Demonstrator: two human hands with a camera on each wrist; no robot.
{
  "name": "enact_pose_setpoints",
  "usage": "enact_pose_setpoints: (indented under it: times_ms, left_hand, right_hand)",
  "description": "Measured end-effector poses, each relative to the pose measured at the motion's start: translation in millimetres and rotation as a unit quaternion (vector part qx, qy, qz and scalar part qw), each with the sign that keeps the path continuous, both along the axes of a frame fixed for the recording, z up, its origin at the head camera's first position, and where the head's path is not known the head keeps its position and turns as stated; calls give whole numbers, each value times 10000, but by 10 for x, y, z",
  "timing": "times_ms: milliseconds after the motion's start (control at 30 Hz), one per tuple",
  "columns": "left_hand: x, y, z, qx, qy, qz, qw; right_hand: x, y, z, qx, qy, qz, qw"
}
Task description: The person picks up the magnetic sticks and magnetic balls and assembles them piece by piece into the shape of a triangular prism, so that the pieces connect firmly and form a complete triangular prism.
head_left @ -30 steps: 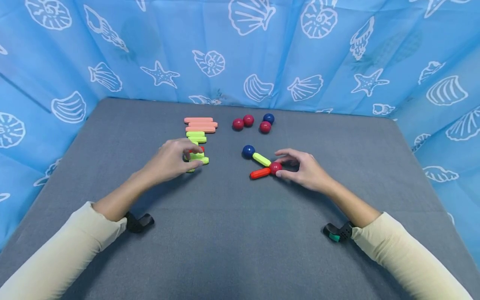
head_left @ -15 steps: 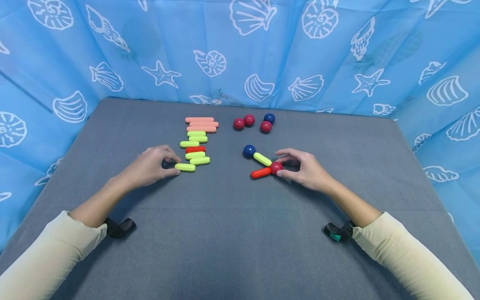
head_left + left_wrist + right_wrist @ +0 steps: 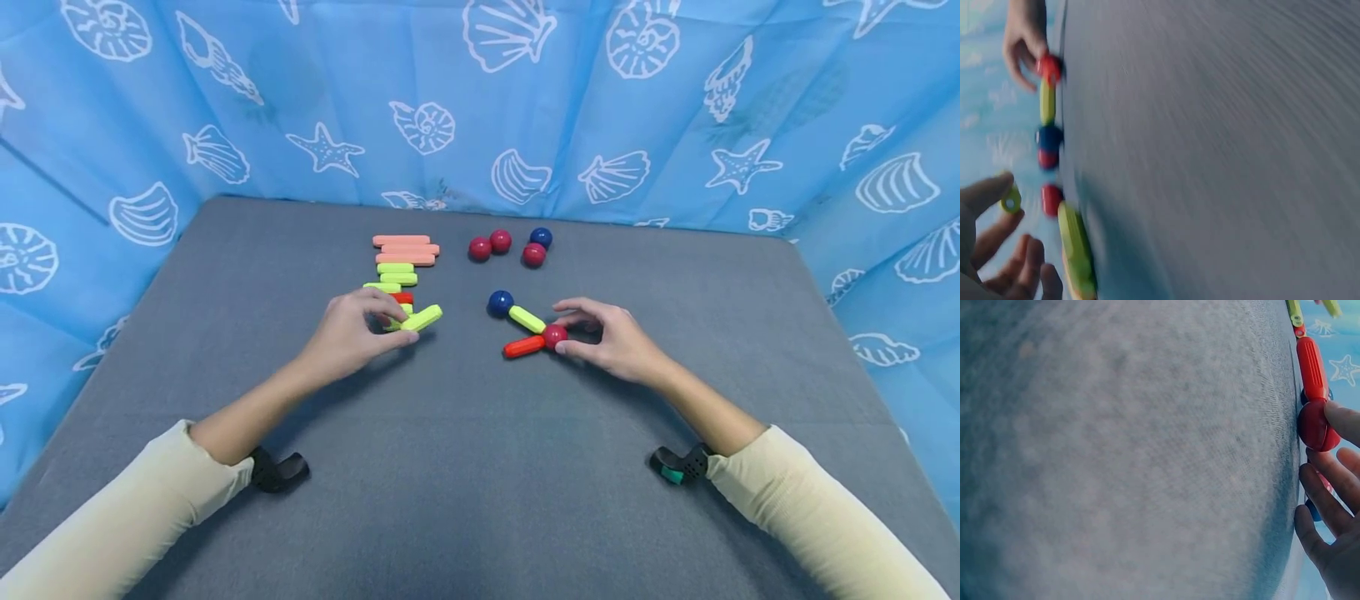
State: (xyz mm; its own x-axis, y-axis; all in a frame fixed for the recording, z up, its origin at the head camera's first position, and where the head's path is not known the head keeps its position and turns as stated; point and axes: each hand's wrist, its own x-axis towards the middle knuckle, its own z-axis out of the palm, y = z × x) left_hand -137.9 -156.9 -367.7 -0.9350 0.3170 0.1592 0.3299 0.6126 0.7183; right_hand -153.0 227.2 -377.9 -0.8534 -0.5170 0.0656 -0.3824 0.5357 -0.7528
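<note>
Between its thumb and fingertips, my left hand [image 3: 351, 329] pinches a yellow-green rod [image 3: 424, 317], lifted and angled up to the right. In the left wrist view that rod's round end [image 3: 1011, 200] faces the camera and shows a pale centre. Thumb and fingers of my right hand [image 3: 618, 340] hold a dark red ball [image 3: 555, 335] low at the table. From this ball a red rod [image 3: 523, 347] points left, and a second yellow-green rod [image 3: 527, 319] runs up to a blue ball [image 3: 500, 303]. The right wrist view shows the thumb against the red ball [image 3: 1317, 426].
Beyond the left hand lie several loose yellow-green rods [image 3: 397, 278] and a red rod [image 3: 405, 297], partly hidden by it. Salmon rods [image 3: 405, 250] lie farther back. Loose red balls [image 3: 480, 248] and a blue ball [image 3: 541, 237] rest at the rear of the grey table [image 3: 480, 467].
My left hand first moved left off the row of rods and took the nearest yellow-green one. It has since lifted it and carried it right, tilting it. The right hand has stayed put.
</note>
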Motion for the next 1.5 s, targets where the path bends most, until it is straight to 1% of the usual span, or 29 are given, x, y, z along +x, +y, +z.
enact_pose_setpoints:
  times_ms: [133, 233, 367, 500, 700, 1067, 1167, 1400, 1500]
  left_hand:
    - [-19, 331, -9, 3, -252, 91, 9996]
    - [-41, 525, -36, -162, -341, 173, 9991]
    - [-75, 696, -78, -445, -360, 297, 9979]
    - [-105, 801, -103, -649, -264, 366, 9969]
    - [-163, 882, -98, -827, -204, 487, 9952]
    - [-218, 960, -100, -1346, -235, 528, 9892]
    - [-230, 969, -95, -1449, -225, 466, 9881]
    - [-285, 961, -88, -1585, -191, 158, 9870]
    - [-331, 944, -45, -1571, -247, 66, 9873]
  right_hand:
    - [9, 2, -3, 2, 5, -4, 10000]
    - [12, -6, -2, 0, -2, -3, 10000]
    - [8, -23, -3, 12, 3, 9, 10000]
    - [5, -34, 4, 43, 38, 24, 10000]
    - [5, -41, 15, 83, 37, 5, 10000]
    - [-6, -30, 14, 144, 43, 65, 9999]
    - [-4, -25, 16, 148, 42, 75, 9999]
    - [12, -24, 31, 166, -65, 13, 9998]
    - [15, -24, 34, 149, -71, 2, 9999]
